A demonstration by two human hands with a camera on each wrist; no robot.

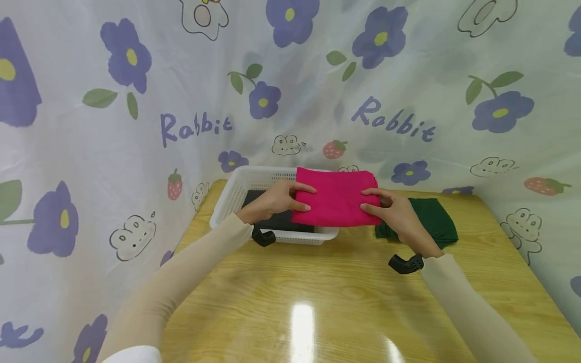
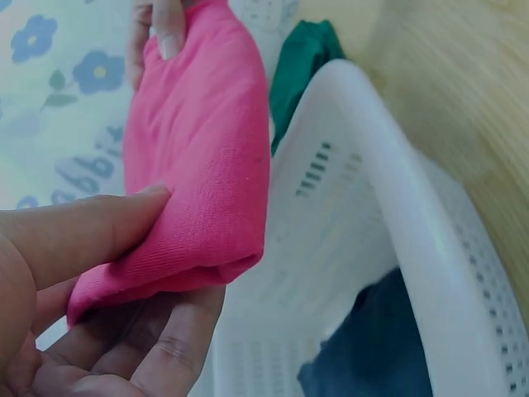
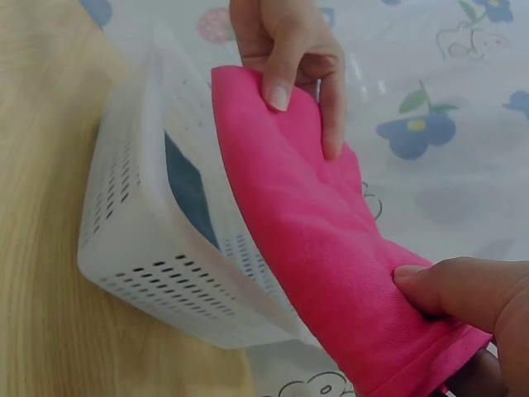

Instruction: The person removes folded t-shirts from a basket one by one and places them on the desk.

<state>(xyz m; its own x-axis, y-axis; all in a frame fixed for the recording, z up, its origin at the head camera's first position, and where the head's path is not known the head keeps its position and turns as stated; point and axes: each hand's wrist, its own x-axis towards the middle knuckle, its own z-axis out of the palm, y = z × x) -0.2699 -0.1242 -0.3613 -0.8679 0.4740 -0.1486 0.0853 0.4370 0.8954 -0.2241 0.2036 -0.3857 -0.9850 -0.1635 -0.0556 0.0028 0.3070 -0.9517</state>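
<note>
A folded pink cloth (image 1: pixel 337 197) is held up between both hands, over the right part of a white plastic basket (image 1: pixel 222 199). My left hand (image 1: pixel 282 198) pinches its left end, thumb on top and fingers beneath, as the left wrist view shows. At the opposite end my right hand (image 1: pixel 397 212) grips the cloth the same way, its fingers partly hidden under the fabric. Inside the basket lies a dark folded cloth (image 1: pixel 290 221), partly covered by the left hand and forearm in the head view.
A folded dark green cloth (image 1: pixel 433 219) lies on the wooden table (image 1: pixel 254 297), right of the basket and partly behind the right hand. Close behind the basket hangs a white curtain (image 1: pixel 299 111) printed with flowers and rabbits, which also runs along both sides.
</note>
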